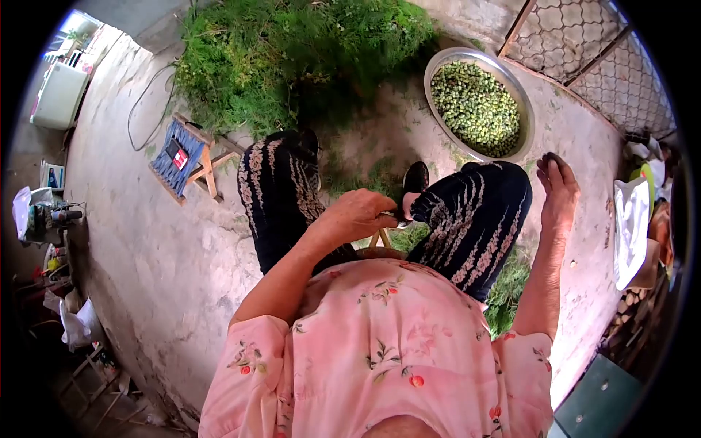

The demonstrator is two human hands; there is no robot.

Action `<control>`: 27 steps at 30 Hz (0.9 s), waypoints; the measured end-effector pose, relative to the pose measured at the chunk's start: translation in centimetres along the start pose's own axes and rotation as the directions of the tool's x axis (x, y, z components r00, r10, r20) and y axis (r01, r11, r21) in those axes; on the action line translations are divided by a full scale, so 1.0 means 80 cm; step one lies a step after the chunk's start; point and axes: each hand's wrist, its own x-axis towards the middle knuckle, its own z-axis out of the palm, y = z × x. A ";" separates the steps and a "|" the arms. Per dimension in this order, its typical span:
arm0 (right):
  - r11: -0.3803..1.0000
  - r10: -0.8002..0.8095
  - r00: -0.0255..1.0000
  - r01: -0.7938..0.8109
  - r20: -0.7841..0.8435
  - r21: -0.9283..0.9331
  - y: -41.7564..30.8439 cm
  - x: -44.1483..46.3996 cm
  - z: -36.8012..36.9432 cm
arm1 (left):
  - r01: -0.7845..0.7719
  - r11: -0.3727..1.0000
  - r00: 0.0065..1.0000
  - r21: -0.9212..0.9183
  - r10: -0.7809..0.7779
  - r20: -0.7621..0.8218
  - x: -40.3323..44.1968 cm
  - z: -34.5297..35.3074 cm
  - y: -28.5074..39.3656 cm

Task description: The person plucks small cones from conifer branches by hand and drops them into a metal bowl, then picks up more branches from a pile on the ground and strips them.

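My left hand (358, 216) is closed in front of my lap, between my knees. A small dark thing with a shiny metal part (402, 224) shows at its fingertips; its kind is unclear. Off to the right, beyond my knee, my right hand (559, 182) is raised with loosely bent fingers, their tips dark. Nothing shows in it. Nearest to that hand is a wide metal basin (527, 109) on the floor, holding many small green pieces (475, 106). A big heap of feathery green plants (248, 66) lies ahead of my feet.
A low folding stool (179, 160) with a blue woven seat stands left, a dark object and a red packet (179, 159) on it. A cable (131, 124) curls behind it. Wire mesh (584, 44) borders the far right. A white bag (629, 230) and piled goods line the right edge.
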 end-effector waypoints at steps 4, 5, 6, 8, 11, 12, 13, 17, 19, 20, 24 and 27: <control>0.997 -0.007 0.988 -0.004 0.156 0.071 -0.034 0.015 0.068 | -0.096 0.976 0.986 0.197 0.120 -0.113 0.019 -0.035 -0.002; 0.997 0.007 0.982 -0.022 0.189 0.077 -0.037 0.020 0.084 | -0.070 0.972 0.994 0.226 0.086 -0.063 0.027 -0.046 0.002; 0.996 0.018 0.974 -0.038 0.225 0.083 -0.039 0.025 0.100 | -0.043 0.966 0.999 0.256 0.049 -0.017 0.037 -0.057 0.006; 0.995 0.051 0.952 -0.075 0.302 0.067 -0.032 0.040 0.134 | -0.067 0.953 0.997 0.294 0.077 -0.021 0.060 -0.071 0.002; 0.984 0.175 0.889 -0.169 0.424 -0.051 -0.015 0.070 0.193 | -0.143 0.931 0.989 0.336 0.144 0.023 0.105 -0.100 0.001; 0.976 0.215 0.879 -0.187 0.426 -0.108 -0.014 0.075 0.219 | -0.108 0.925 0.992 0.363 0.126 -0.028 0.122 -0.112 0.006; 0.968 0.251 0.839 -0.202 0.482 -0.152 0.001 0.091 0.238 | -0.069 0.920 0.991 0.386 0.108 -0.081 0.138 -0.120 0.005; 0.923 0.045 0.662 0.259 0.748 -0.285 0.113 0.150 0.320 | -0.148 0.959 0.762 0.244 0.267 -0.589 0.190 -0.137 -0.031; 0.894 -0.145 0.617 0.417 0.774 -0.165 0.222 0.170 0.345 | -0.106 0.973 0.826 0.206 0.201 -0.527 0.198 -0.143 -0.052; 0.867 -0.235 0.582 0.488 0.779 -0.103 0.232 0.172 0.355 | -0.059 0.983 0.880 0.177 0.134 -0.455 0.199 -0.143 -0.061; 0.829 0.406 0.629 0.051 0.663 -0.557 0.212 0.144 0.429 | 0.074 0.973 0.968 0.218 -0.017 -0.252 0.191 -0.157 -0.061; 0.842 0.534 0.614 -0.332 0.581 -0.425 0.252 0.152 0.484 | -0.025 0.994 0.942 0.107 0.059 -0.330 0.189 -0.161 -0.068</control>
